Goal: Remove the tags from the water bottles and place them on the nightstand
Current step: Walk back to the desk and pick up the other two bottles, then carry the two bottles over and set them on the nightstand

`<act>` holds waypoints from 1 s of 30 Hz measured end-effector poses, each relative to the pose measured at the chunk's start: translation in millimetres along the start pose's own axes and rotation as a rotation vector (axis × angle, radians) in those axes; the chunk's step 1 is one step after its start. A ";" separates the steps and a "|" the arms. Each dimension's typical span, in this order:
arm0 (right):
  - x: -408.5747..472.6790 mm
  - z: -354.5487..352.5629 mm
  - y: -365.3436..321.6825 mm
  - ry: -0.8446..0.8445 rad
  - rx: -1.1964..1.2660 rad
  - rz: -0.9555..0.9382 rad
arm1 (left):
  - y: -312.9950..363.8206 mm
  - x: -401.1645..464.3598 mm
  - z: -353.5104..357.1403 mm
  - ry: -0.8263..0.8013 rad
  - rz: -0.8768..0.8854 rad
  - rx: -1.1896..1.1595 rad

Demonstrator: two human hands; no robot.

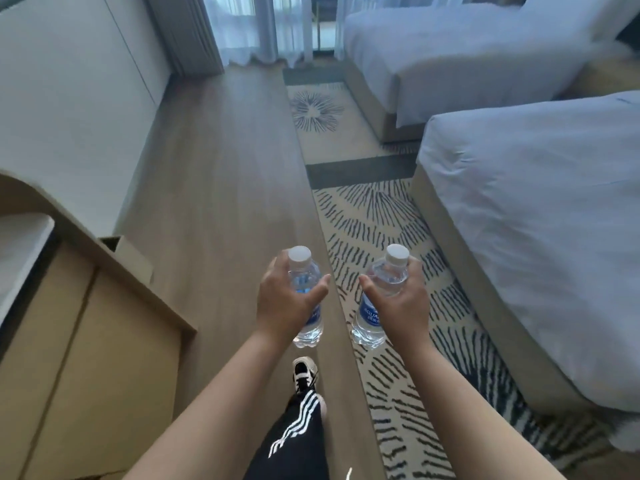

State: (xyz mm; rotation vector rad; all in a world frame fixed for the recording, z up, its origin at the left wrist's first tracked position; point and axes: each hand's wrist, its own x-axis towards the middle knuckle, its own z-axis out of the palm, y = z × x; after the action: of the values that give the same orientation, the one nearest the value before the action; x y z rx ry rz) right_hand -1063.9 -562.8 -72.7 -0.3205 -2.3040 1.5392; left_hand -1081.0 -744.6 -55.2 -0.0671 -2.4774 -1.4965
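I hold one clear water bottle in each hand, in front of me above the floor. My left hand (pixel 282 303) grips the left water bottle (pixel 304 277) around its middle; it has a white cap and a blue label partly hidden by my fingers. My right hand (pixel 400 303) grips the right water bottle (pixel 372 317), also white-capped, with a blue label showing below my thumb. Both bottles stand roughly upright and apart from each other. I cannot make out a tag on either bottle. A wooden surface that may be the nightstand (pixel 609 77) shows between the beds at the far right.
Two beds with white sheets, the near bed (pixel 540 216) and the far bed (pixel 450 57), stand on the right on a patterned rug (pixel 374 216). A wooden cabinet (pixel 97 341) is at my left. A wood floor aisle (pixel 221 168) runs ahead to curtains (pixel 256 26). My foot (pixel 304 372) steps forward.
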 end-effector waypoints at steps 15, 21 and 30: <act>324.4 90.5 2.2 0.134 0.010 0.019 | -27.5 348.5 94.9 -0.070 0.036 -0.072; 428.2 115.2 31.3 0.160 0.032 0.077 | -41.6 454.5 151.9 -0.117 0.036 -0.073; 658.2 128.3 84.3 0.200 0.009 0.097 | -41.6 653.9 283.6 -0.145 0.056 -0.080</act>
State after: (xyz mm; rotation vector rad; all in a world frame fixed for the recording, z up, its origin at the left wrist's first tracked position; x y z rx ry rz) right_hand -1717.7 -392.3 -88.5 -0.5647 -2.1547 1.4881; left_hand -1773.9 -572.5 -65.0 -0.2668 -2.5016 -1.6203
